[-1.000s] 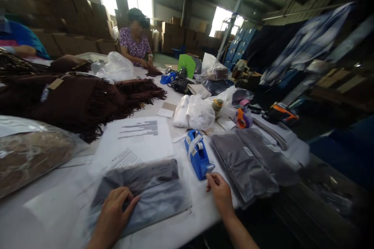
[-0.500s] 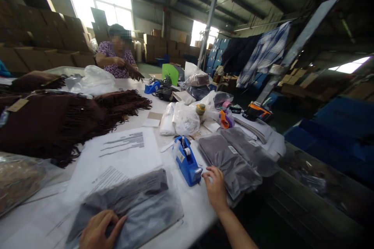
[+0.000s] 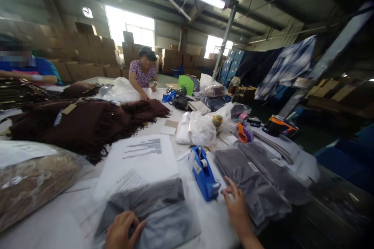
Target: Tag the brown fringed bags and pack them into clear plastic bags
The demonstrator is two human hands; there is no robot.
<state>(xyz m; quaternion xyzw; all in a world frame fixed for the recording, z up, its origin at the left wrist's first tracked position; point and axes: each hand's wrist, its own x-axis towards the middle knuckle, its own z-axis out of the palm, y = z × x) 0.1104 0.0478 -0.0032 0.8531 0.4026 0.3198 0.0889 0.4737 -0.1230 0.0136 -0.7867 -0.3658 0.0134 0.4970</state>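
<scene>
A grey folded cloth in a clear plastic bag lies flat at the table's near edge. My left hand presses on its near left part, fingers curled against the plastic and thumb out to the side. Right of the bag stands a blue tape dispenser, its cutting end facing me. My right hand is just right of that end, with thumb and forefinger a little apart. Whether a strip of tape is at the fingertips is too small to tell. Two dark bagged garments with white labels lie beyond this hand.
Brown fringed scarves and a bagged tan item lie left. Printed sheets lie mid-table. Behind are white plastic rolls, an orange tape holder and a jar. Two people work across the table.
My view has turned left, so the table's things appear farther right and a second person shows at left. The person opposite has lowered a hand to the table. My hands keep nearly the same places.
</scene>
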